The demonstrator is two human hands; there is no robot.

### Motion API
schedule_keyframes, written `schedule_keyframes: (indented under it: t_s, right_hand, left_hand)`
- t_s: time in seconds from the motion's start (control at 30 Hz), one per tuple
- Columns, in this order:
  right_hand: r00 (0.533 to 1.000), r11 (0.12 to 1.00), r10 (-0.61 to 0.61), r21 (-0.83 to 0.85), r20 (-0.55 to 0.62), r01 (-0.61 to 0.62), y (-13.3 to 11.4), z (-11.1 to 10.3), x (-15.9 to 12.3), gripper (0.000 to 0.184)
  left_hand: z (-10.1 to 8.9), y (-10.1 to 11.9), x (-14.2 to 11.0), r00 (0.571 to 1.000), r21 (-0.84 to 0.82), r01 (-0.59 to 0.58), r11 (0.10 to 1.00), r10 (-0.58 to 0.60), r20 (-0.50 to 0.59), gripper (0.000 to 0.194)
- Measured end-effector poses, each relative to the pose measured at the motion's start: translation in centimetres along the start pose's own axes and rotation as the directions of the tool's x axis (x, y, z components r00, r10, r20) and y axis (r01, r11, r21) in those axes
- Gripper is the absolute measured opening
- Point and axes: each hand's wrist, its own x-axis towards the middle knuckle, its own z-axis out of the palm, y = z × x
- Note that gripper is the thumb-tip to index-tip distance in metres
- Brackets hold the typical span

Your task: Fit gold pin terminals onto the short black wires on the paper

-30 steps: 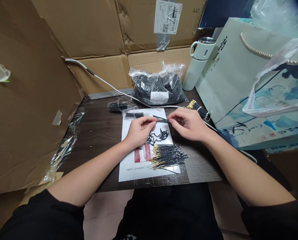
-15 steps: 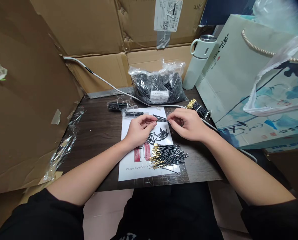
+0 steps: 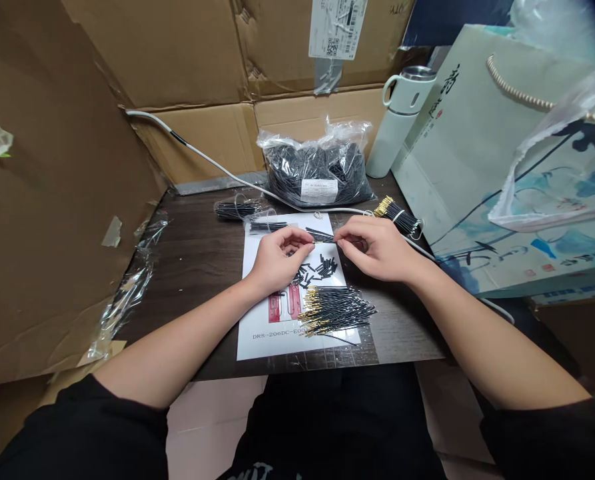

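Between my two hands a thin black wire (image 3: 324, 242) is stretched level above the paper sheet (image 3: 257, 320). My left hand (image 3: 283, 257) pinches its left end between thumb and fingertips. At its right end my right hand (image 3: 372, 247) pinches it the same way; the wire's tips are too small to make out. Just behind lie a few loose black wires (image 3: 319, 233). Short black tube pieces (image 3: 326, 267) are scattered below the hands, partly hidden by my left hand. Nearer to me rests a pile of black wires with gold-coloured ends (image 3: 337, 310).
A clear bag of black wires (image 3: 317, 167) stands at the back beside a pale green bottle (image 3: 400, 123). Bundled wires lie left (image 3: 237, 210) and right (image 3: 397, 215). A white cable (image 3: 217, 170) crosses the desk. Cardboard (image 3: 52, 200) walls the left; a paper bag (image 3: 477, 167) stands right.
Both hands keep their pinch on the wire and have hardly moved. The view has shifted very slightly.
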Motion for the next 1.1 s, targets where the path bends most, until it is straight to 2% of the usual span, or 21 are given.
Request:
schedule_keyframes:
  t_s: [0.43, 0.73, 1.1]
  right_hand:
    - [1.000, 1.000, -0.020, 0.013, -0.016, 0.020, 0.17, -0.27, 0.02, 0.012]
    - [1.000, 1.000, 0.020, 0.006, 0.003, -0.020, 0.02, 0.36, 0.13, 0.013]
    - [0.999, 0.999, -0.018, 0.028, -0.038, 0.019, -0.31, 0.29, 0.06, 0.013]
  left_hand:
    - [0.04, -0.19, -0.37, 0.998, 0.126, -0.063, 0.990, 0.060, 0.023, 0.013]
    - [0.11, -0.06, -0.53, 0.997, 0.117, -0.080, 0.990, 0.078, 0.019, 0.014]
    - [0.18, 0.01, -0.65, 0.997, 0.140, -0.082, 0.987, 0.079, 0.026, 0.015]
